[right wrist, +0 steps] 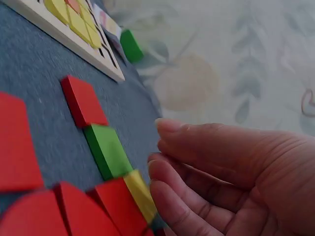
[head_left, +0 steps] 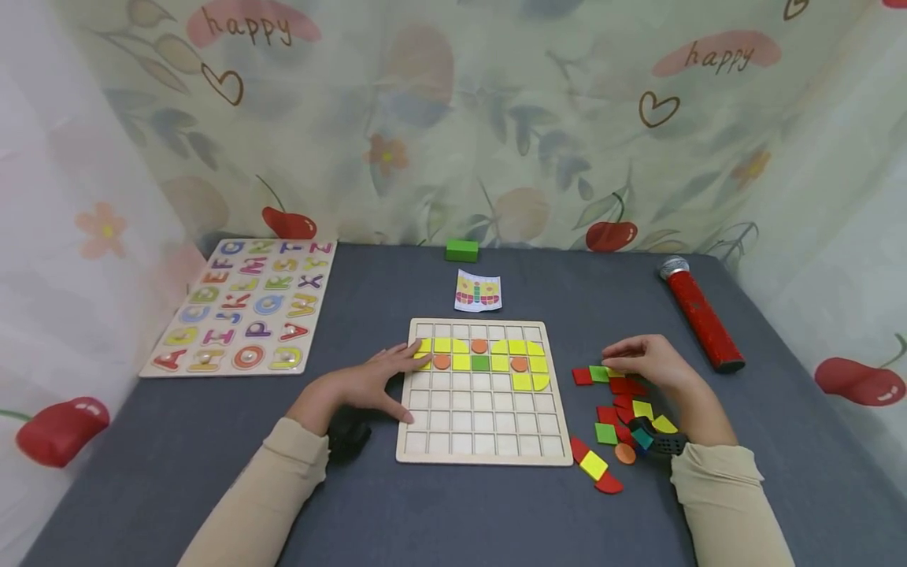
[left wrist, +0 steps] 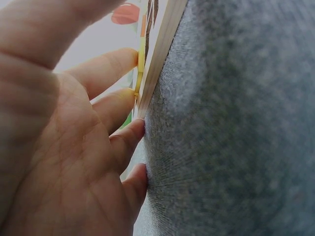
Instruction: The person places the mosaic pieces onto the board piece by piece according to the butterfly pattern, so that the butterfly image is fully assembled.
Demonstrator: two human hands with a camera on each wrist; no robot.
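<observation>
Left hand (head_left: pixel 368 383): fingers spread wide, nearly straight, resting on the left side of the grid board (head_left: pixel 460 402) and its seated yellow tiles (head_left: pixel 442 345); nothing gripped. Right hand (head_left: pixel 650 364): fingers loosely bent above the loose tiles (head_left: pixel 627 386); we see nothing pinched and cannot tell whether the fingertips touch the yellow tile (right wrist: pixel 139 194) beside them.

Beyond the left hand, to its left, we note the letter board (head_left: pixel 225 368). Between the hands lies the grid board, partly filled, with orange discs (head_left: pixel 479 346) among the yellow; a patterned card (head_left: pixel 478 292) lies farther out than both hands. Right of the right hand: red microphone (head_left: pixel 701 315).

Handling: we would brace the grid board lightly with the left hand, lest seated pieces slide. With the right, we judge it best to pinch the yellow tile by opposite edges and lift straight up; it appears to touch the green tile (head_left: pixel 598 373) and could drag it along.

Orientation: grid board flat, near-square, no clear long axis; its near edge runs left to right. The red tile (head_left: pixel 583 376), green tile and yellow tile form a row running left to right toward the right fingertips. The yellow tile lies flat; its own long axis is too hidden to call.
</observation>
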